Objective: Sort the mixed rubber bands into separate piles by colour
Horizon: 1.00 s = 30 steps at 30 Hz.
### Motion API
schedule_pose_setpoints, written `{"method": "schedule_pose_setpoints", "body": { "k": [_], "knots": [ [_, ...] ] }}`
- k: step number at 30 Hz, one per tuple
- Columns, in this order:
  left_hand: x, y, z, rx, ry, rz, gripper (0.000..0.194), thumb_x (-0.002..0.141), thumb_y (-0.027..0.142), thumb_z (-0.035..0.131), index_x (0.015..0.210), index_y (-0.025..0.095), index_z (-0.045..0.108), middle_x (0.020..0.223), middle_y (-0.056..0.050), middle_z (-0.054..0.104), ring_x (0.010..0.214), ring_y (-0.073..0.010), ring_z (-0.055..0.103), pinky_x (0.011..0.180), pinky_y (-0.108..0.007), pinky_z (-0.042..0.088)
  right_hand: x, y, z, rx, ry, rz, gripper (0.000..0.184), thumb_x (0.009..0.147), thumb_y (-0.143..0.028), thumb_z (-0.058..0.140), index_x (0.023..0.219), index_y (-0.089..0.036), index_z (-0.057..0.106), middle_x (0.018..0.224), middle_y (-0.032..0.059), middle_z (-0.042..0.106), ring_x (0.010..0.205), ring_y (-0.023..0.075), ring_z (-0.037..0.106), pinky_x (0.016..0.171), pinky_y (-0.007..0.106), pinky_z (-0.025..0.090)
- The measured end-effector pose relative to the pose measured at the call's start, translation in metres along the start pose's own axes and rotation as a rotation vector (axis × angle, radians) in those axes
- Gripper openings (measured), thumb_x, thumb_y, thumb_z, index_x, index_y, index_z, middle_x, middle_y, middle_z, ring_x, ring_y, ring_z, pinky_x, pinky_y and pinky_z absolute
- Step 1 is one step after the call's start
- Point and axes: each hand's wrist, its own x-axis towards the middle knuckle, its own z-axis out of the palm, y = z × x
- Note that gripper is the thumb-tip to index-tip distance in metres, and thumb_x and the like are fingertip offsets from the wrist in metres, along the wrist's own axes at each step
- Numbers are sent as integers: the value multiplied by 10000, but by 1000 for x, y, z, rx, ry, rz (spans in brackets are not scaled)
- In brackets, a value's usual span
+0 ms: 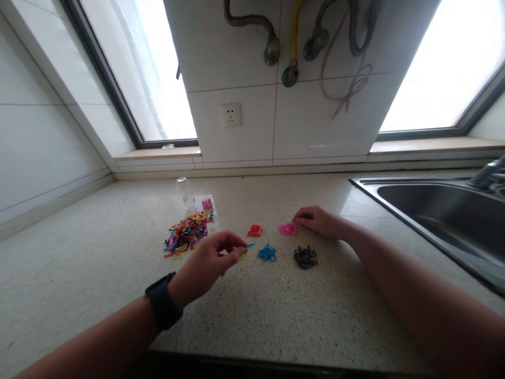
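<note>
My left hand [211, 260], with a black watch on its wrist, pinches a small blue rubber band [250, 246] just left of the blue pile [267, 253]. Some yellow bands [244, 253] show partly behind its fingertips. My right hand [315, 221] has its fingertips closed at the right edge of the pink pile [288, 228]; whether a band is between them is too small to see. A red pile [255, 230] lies left of the pink one, and a black pile [305, 257] sits nearer to me. Left of my left hand spreads a mixed heap of coloured rubber bands [185, 236].
Behind the mixed heap are a clear container [186, 195] and a pink cap [207, 203] on a clear plastic sheet. A steel sink [437, 210] with a tap [489, 172] is set into the speckled counter [252, 321] at right. Pipes and a socket [231, 115] are on the tiled wall.
</note>
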Motion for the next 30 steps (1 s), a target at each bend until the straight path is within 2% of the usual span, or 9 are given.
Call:
{"method": "schedule_pose_setpoints", "body": {
  "k": [4, 6, 8, 11, 14, 23, 27, 30],
  "knots": [
    [-8, -4, 17, 327, 51, 294, 142, 934, 282, 589, 968, 188, 690, 855, -40, 667, 735, -139, 591, 673, -278, 511, 0, -5, 1, -19, 2, -13, 333, 885, -466, 568, 976, -199, 745, 922, 70, 746, 808, 208, 649, 730, 320, 467],
    [-10, -4, 22, 465, 39, 457, 150, 959, 229, 555, 1015, 191, 689, 916, -61, 682, 837, -168, 610, 776, -326, 523, 0, -8, 1, -22, 4, -23, 324, 883, -461, 576, 976, -203, 748, 932, 69, 748, 817, 209, 653, 739, 320, 469],
    [-12, -4, 27, 545, 1, 554, 191, 973, 196, 533, 1100, 194, 675, 993, -78, 688, 922, -190, 609, 848, -364, 523, 0, -10, 1, -23, 4, -34, 312, 882, -451, 579, 973, -204, 748, 933, 68, 750, 823, 209, 655, 744, 319, 471],
    [-13, -2, 32, 624, -71, 594, 305, 957, 139, 524, 1241, 193, 623, 1110, -93, 674, 1001, -211, 591, 911, -403, 525, 0, -11, 1, -31, 1, -32, 300, 883, -438, 578, 970, -205, 745, 926, 65, 750, 823, 206, 656, 743, 316, 474],
    [-14, -2, 35, 718, -119, 601, 376, 928, 101, 515, 1290, 167, 593, 1171, -105, 649, 1042, -232, 567, 944, -425, 521, -1, -12, 1, -36, 2, -19, 304, 883, -431, 576, 975, -196, 745, 926, 71, 749, 818, 206, 657, 741, 318, 473],
    [-15, -1, 32, 896, -100, 617, 391, 874, 123, 544, 1260, 157, 598, 1180, -107, 631, 1040, -255, 534, 939, -466, 501, -3, -12, 0, -15, 4, -27, 312, 873, -449, 581, 969, -203, 746, 922, 68, 749, 818, 208, 656, 736, 320, 474],
    [-18, -1, 29, 942, -114, 642, 357, 875, 143, 536, 1225, 155, 609, 1085, -110, 633, 968, -250, 545, 863, -436, 511, -4, -10, 0, -10, 1, -28, 316, 871, -449, 586, 973, -198, 748, 932, 73, 751, 821, 211, 656, 741, 319, 471],
    [-21, -5, 28, 984, -211, 728, 262, 879, 180, 533, 1117, 169, 642, 882, -74, 634, 798, -214, 563, 691, -351, 502, -5, -10, 0, -22, -5, -24, 319, 878, -442, 576, 983, -192, 745, 941, 72, 751, 830, 206, 657, 743, 311, 470]
  ]
}}
